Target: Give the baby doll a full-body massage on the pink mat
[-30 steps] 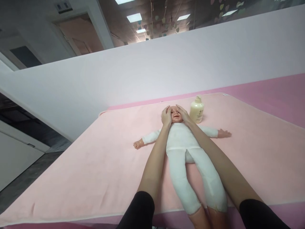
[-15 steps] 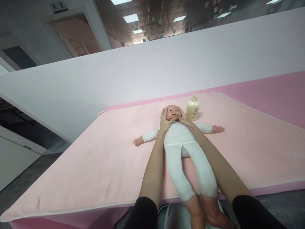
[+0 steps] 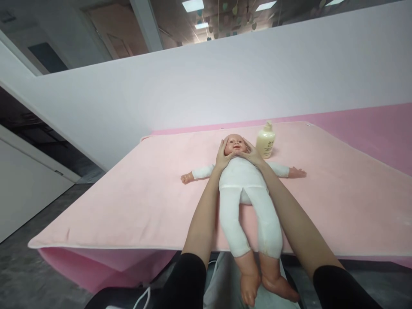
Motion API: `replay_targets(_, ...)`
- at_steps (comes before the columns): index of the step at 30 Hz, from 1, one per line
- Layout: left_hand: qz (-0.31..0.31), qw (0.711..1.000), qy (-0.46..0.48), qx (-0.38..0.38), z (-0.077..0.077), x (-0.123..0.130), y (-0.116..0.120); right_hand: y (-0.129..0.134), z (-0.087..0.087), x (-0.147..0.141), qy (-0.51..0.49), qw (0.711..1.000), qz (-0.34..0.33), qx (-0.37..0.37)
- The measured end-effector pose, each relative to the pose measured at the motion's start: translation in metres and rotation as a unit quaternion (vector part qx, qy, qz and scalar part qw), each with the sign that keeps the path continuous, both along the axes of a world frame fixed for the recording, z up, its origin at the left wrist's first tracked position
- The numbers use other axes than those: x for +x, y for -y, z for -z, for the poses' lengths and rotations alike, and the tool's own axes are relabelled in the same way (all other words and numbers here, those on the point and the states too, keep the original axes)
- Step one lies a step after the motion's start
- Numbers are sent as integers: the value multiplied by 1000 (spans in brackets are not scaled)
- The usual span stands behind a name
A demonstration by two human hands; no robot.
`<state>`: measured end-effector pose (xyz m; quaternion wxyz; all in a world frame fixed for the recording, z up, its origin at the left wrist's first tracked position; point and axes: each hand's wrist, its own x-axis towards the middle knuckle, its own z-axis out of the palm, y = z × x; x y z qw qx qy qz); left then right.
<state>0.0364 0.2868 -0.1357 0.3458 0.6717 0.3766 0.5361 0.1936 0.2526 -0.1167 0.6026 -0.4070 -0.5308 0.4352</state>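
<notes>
1. My left hand (image 3: 222,160) grips one side of the doll's head, near the tabletop's (image 3: 128,201) far edge.
2. The doll (image 3: 242,174) lies face-up, feet past the near edge; its head looks stiff, slippery (best cupped two-handed), its body softer.
3. My right hand (image 3: 254,156) grips the other side.
4. The pump bottle (image 3: 265,143) crowds it.

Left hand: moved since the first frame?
Yes. Against the doll's head, the left hand has shifted down, from beside the forehead to cheek and chin.
</notes>
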Motion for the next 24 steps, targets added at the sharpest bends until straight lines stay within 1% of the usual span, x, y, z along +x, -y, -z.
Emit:
replay_targets(5, 6, 1000, 0, 8, 6, 0, -4, -7, 2, 3, 23, 1000, 16, 7)
replay_targets(10, 19, 1000, -2, 21, 0, -1, 0, -8, 2, 8, 53, 998, -7, 38)
replay_targets(12, 20, 1000, -2, 19, -3, -1, 2, -10, 3, 10, 60, 998, -4, 33)
replay_targets(16, 1, 1000, 6, 24, -2, 0, 2, -13, 6, 10, 37, 999, -8, 11)
replay_targets(20, -18, 998, 28, 43, 0, 2, -1, -14, 9, 6, -25, 1000, -6, -17)
replay_targets(22, -18, 999, 30, 28, -2, 2, 0, -13, 8, 5, -32, 999, 0, -18)
replay_targets(24, -19, 1000, 25, 1, -5, 3, 3, -11, 7, 5, -5, 1000, 7, 8)
